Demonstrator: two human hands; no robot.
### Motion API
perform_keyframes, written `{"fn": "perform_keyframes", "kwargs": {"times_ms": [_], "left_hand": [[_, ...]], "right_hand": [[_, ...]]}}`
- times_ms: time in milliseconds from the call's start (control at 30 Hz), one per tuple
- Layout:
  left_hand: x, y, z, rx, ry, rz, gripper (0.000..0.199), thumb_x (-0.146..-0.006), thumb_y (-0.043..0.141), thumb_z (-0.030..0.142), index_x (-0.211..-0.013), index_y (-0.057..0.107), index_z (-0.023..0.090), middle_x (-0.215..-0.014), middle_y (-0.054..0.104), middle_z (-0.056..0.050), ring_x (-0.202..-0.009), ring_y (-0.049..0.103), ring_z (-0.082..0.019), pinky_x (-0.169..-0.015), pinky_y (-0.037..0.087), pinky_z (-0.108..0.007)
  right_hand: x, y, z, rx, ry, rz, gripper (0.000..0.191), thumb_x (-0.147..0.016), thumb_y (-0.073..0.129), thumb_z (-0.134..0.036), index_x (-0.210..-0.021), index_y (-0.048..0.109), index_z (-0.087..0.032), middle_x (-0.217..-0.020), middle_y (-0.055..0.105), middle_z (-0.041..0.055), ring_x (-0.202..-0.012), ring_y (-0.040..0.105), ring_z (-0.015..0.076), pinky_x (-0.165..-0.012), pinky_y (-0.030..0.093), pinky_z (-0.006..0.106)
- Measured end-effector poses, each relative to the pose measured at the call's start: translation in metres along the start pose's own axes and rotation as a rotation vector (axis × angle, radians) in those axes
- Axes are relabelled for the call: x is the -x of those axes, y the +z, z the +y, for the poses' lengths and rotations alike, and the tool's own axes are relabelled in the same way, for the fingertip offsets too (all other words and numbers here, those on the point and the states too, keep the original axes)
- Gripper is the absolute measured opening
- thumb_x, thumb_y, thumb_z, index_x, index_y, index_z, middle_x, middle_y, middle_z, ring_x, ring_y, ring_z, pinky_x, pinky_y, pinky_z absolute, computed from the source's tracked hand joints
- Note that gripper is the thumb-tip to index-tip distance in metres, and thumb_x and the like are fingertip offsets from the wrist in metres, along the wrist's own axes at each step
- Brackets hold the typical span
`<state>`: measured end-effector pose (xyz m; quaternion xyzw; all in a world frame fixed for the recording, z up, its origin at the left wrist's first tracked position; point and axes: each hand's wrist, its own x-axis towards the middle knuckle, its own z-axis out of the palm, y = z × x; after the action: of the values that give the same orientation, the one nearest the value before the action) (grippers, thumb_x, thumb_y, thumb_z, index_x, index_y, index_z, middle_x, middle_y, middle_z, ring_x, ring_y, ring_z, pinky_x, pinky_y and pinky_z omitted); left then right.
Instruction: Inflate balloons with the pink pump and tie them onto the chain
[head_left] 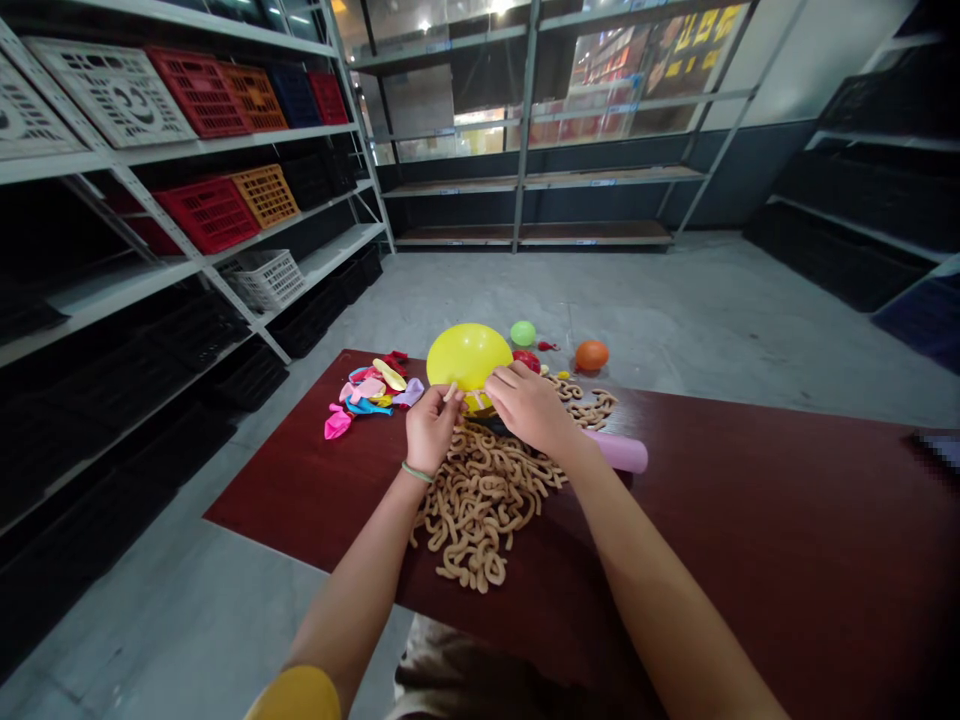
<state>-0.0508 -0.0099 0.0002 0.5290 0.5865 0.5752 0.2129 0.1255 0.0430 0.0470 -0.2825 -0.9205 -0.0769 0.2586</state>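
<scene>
Pinching the neck of the yellow balloon [469, 358], our left hand [433, 430] and right hand [531, 408] meet at centre frame, above the tan rubber strips [480, 505] on the dark red table [300, 500]. Both grips are narrow: the left thumb and forefinger close on a short tan piece, and the right fingers curl over the balloon's lower end. We cannot tell whether the neck is tied.

We count four inflated balloons: the yellow one in hand, plus the green balloon [523, 333], the red balloon [526, 360] and the orange balloon [592, 355] beyond the table's far edge. The flat balloons [367, 395] left of the hands number about ten; overlap prevents an exact count. The tan strips are too tangled to count. One pink cylinder [615, 451] lies right of the hands.
</scene>
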Motion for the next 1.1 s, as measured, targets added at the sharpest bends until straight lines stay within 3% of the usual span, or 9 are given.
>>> {"fn": "perform_keyframes", "kwargs": {"times_ms": [167, 367, 533, 600, 700, 800, 933, 1000, 1100], "left_hand": [[-0.001, 0.000, -0.002, -0.029, -0.008, 0.017, 0.028, -0.088, 0.057, 0.046, -0.085, 0.063, 0.019, -0.068, 0.066, 0.001, -0.053, 0.058, -0.011, -0.054, 0.044, -0.022], [-0.002, 0.004, -0.001, 0.086, -0.044, -0.026, 0.028, -0.087, 0.058, 0.046, -0.081, 0.060, 0.018, -0.067, 0.064, 0.001, -0.054, 0.057, -0.012, -0.055, 0.044, -0.023], [0.003, 0.017, 0.013, 0.286, -0.041, -0.067, 0.027, -0.084, 0.062, 0.045, -0.085, 0.059, 0.018, -0.069, 0.065, 0.001, -0.064, 0.062, -0.014, -0.067, 0.051, -0.028], [0.005, 0.026, 0.021, 0.372, -0.050, -0.088, 0.027, -0.083, 0.064, 0.044, -0.087, 0.059, 0.017, -0.073, 0.067, 0.000, -0.068, 0.065, -0.015, -0.072, 0.053, -0.030], [0.000, 0.047, 0.036, 0.467, -0.067, -0.126, 0.029, -0.081, 0.066, 0.044, -0.087, 0.058, 0.018, -0.084, 0.069, -0.003, -0.076, 0.068, -0.017, -0.080, 0.055, -0.034], [-0.015, 0.077, 0.049, 0.540, -0.025, -0.226, 0.029, -0.082, 0.066, 0.042, -0.097, 0.059, 0.018, -0.105, 0.069, -0.008, -0.095, 0.068, -0.020, -0.092, 0.052, -0.038], [-0.034, 0.115, 0.056, 0.502, -0.032, -0.470, 0.057, -0.079, 0.070, 0.030, -0.132, 0.051, 0.022, -0.140, 0.054, -0.015, -0.121, 0.058, -0.024, -0.102, 0.047, -0.041], [-0.037, 0.125, 0.055, 0.458, -0.068, -0.494, 0.065, -0.080, 0.068, 0.027, -0.141, 0.044, 0.023, -0.146, 0.048, -0.016, -0.124, 0.057, -0.024, -0.103, 0.046, -0.041], [-0.034, 0.126, 0.051, 0.426, -0.062, -0.452, 0.057, -0.083, 0.064, 0.029, -0.138, 0.049, 0.021, -0.143, 0.051, -0.015, -0.122, 0.058, -0.024, -0.101, 0.047, -0.040]], "right_hand": [[0.000, 0.002, 0.006, 0.048, -0.011, 0.002, 0.017, -0.095, 0.043, -0.013, -0.089, 0.058, -0.018, -0.093, 0.060, 0.0068, -0.089, 0.048, 0.0221, -0.078, 0.037, 0.034], [0.001, -0.003, -0.005, 0.087, 0.039, 0.023, 0.017, -0.096, 0.043, -0.018, -0.090, 0.059, -0.019, -0.090, 0.061, 0.0064, -0.088, 0.052, 0.0225, -0.076, 0.040, 0.035], [0.032, -0.017, 0.005, -0.070, 0.149, 0.164, 0.018, -0.097, 0.045, -0.025, -0.108, 0.059, -0.021, -0.103, 0.064, 0.0069, -0.096, 0.057, 0.0215, -0.081, 0.044, 0.033], [0.055, -0.023, 0.018, -0.147, 0.277, 0.265, 0.022, -0.097, 0.046, -0.027, -0.116, 0.056, -0.021, -0.110, 0.063, 0.0083, -0.100, 0.058, 0.0214, -0.082, 0.047, 0.034], [0.093, -0.028, 0.037, -0.231, 0.488, 0.361, 0.025, -0.096, 0.046, -0.031, -0.118, 0.054, -0.021, -0.104, 0.063, 0.0081, -0.086, 0.060, 0.0199, -0.073, 0.050, 0.033], [0.123, -0.025, 0.047, -0.249, 0.593, 0.460, 0.025, -0.096, 0.046, -0.033, -0.116, 0.054, -0.021, -0.095, 0.063, 0.0069, -0.081, 0.060, 0.0202, -0.072, 0.051, 0.035], [0.140, -0.020, 0.048, -0.192, 0.565, 0.452, 0.023, -0.095, 0.046, -0.031, -0.113, 0.057, -0.022, -0.102, 0.066, 0.0086, -0.092, 0.062, 0.0227, -0.082, 0.052, 0.039], [0.141, -0.019, 0.046, -0.167, 0.517, 0.426, 0.023, -0.095, 0.045, -0.029, -0.113, 0.058, -0.022, -0.106, 0.066, 0.0090, -0.097, 0.061, 0.0236, -0.086, 0.051, 0.041], [0.140, -0.021, 0.044, -0.151, 0.483, 0.406, 0.023, -0.096, 0.044, -0.028, -0.111, 0.060, -0.022, -0.105, 0.066, 0.0095, -0.099, 0.061, 0.0247, -0.086, 0.050, 0.042]]}}
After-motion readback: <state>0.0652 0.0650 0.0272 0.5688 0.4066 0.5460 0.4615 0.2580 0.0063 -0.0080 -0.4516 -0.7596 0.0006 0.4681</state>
